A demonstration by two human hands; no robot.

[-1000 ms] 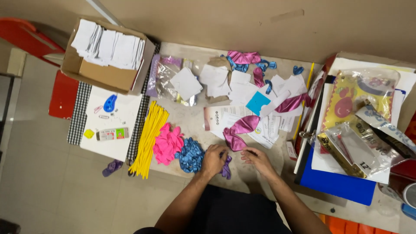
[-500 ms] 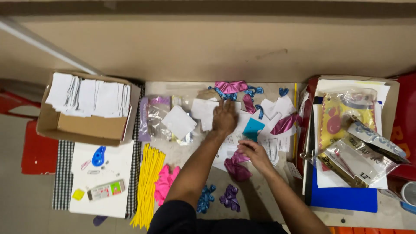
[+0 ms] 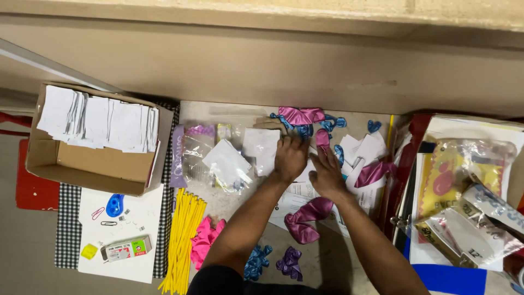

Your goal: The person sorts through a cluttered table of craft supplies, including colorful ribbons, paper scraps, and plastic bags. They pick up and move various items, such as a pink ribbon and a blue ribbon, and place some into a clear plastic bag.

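— What are the fingers doing?
— Left hand [image 3: 290, 157] is lying flat, fingers spread on white paper squares [image 3: 261, 143]; right hand [image 3: 326, 173] is resting open beside it.
— Around them?
— Limp magenta balloons [image 3: 303, 224], crinkly plastic bags [image 3: 199, 155] on the table [image 3: 232, 202].

Open brown cardboard box [image 3: 82, 164] filled with upright white paper slips [image 3: 101, 117], at the tabletop's left edge. Below it, a white sheet [image 3: 144, 229] bearing a blue staple remover [image 3: 114, 205], paper clips [image 3: 103, 217] and a small staple box [image 3: 126, 249]; alongside, a bundle of yellow sticks [image 3: 183, 237].
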